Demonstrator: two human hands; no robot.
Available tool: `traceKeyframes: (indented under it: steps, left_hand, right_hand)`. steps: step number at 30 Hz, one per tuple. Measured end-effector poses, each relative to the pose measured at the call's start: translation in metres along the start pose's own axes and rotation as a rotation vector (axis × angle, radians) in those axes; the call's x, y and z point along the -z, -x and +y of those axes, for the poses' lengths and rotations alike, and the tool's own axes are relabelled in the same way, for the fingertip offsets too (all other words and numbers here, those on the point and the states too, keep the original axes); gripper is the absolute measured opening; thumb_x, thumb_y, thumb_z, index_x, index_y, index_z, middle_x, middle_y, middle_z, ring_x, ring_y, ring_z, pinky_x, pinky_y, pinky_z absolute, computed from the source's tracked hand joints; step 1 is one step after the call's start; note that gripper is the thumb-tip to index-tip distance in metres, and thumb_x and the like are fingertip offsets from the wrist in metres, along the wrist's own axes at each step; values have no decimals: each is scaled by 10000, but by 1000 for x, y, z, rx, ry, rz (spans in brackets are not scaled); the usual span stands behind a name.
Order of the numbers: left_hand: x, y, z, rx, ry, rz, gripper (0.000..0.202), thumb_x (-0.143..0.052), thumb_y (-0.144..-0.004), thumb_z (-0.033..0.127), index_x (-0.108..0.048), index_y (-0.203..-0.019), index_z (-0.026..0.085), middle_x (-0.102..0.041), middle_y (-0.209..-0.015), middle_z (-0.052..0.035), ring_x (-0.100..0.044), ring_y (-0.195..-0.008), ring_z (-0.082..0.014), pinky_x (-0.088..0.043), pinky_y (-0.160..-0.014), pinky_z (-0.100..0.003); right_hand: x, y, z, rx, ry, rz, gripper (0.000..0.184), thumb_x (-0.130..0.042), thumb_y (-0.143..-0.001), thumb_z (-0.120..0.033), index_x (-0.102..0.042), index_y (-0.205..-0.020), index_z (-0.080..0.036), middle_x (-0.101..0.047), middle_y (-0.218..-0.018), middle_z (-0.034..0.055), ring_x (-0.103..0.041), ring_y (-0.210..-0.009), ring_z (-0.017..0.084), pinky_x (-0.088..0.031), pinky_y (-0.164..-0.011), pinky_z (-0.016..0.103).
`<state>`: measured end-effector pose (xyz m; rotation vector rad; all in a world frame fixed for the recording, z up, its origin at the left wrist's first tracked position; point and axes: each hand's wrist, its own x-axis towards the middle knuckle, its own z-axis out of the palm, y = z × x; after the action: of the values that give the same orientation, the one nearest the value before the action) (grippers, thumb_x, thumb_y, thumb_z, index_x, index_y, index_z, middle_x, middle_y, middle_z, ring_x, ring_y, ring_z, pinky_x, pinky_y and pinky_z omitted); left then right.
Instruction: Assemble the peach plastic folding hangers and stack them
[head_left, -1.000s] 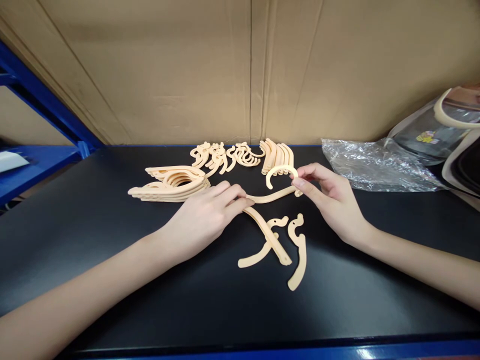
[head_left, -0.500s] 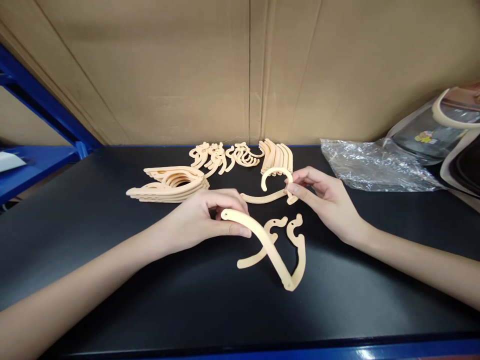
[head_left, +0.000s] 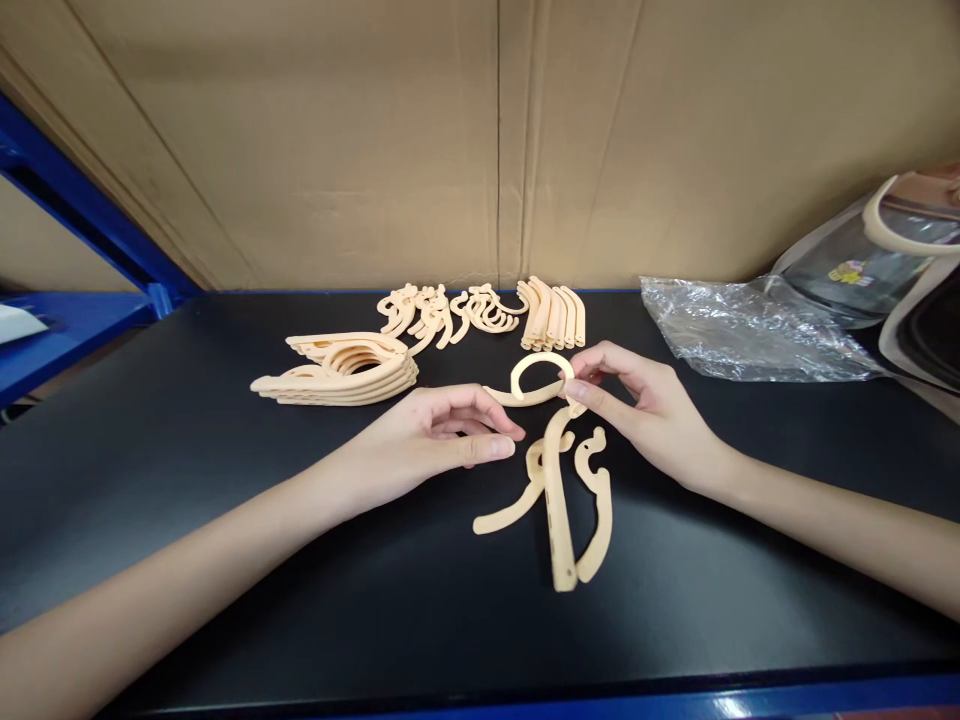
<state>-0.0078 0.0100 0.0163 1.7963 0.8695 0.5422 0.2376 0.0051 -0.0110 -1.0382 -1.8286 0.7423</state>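
Between thumb and fingers, my right hand pinches a beige plastic hanger hook, its curve toward the left. Below it a long curved hanger arm stretches toward me. The arm's far end meets the hook's base; I cannot tell whether they are joined. My left hand hovers left of the arm, fingers loosely bent, with nothing in it. Two notched hanger pieces lie on either side of the arm, a left one partly under it and a right one. Another curved arm lies behind the hook.
A stack of folded hangers sits on the black table at left. Farther back lie small notched pieces, hooks and a row of curved arms. Clear plastic wrap and a transparent bag are at right.
My left hand has let go of the long hanger arm, which has swung upright beneath the hook. My right hand has lowered the hook slightly and moved it left.
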Motion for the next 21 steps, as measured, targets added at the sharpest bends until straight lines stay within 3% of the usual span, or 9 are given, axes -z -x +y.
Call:
traceKeyframes:
  steps: [4, 8, 11, 18, 21]
  left_hand:
    - [-11, 6, 4, -110, -309, 69, 161, -616, -902, 357, -639, -951, 205, -644, -823, 12, -579, -678, -104, -443, -537, -195]
    - [-23, 13, 6, -373, -705, 59, 301, -566, -941, 387, -599, -1209, 255, -610, -1017, -35, -581, -863, -151, -495, -704, -251]
    - [-30, 15, 7, -464, -848, 11, 373, -529, -946, 459, -605, -1236, 237, -597, -1039, -58, -571, -881, -174, -497, -742, -283]
    - [-35, 15, 14, -351, -819, 33, 404, -610, -867, 546, -595, -995, 163, -591, -884, -33, -560, -756, -175, -466, -630, -282]
    - [-36, 16, 14, -249, -776, 86, 235, -635, -868, 408, -540, -885, 194, -596, -855, -5, -579, -754, -163, -436, -579, -249]
  right_hand:
    - [0, 0, 0, 24, 32, 13, 112, -620, -905, -339, -619, -912, -228, -609, -856, -9, -572, -804, 143, -477, -753, 279]
    - [0, -1, 1, 8, 19, 35, 136, -617, -904, -358, -624, -900, -222, -614, -858, -2, -571, -804, 149, -481, -753, 290]
    - [0, -2, 1, 8, 13, 47, 138, -621, -900, -359, -626, -889, -221, -619, -868, -1, -570, -813, 150, -481, -761, 291]
    - [-1, -2, -1, 8, 24, 48, 117, -622, -903, -335, -627, -900, -218, -615, -862, -9, -568, -807, 137, -477, -759, 274]
    - [0, -2, -1, 12, 27, 51, 119, -619, -904, -338, -627, -902, -219, -617, -861, -5, -571, -807, 142, -482, -761, 279]
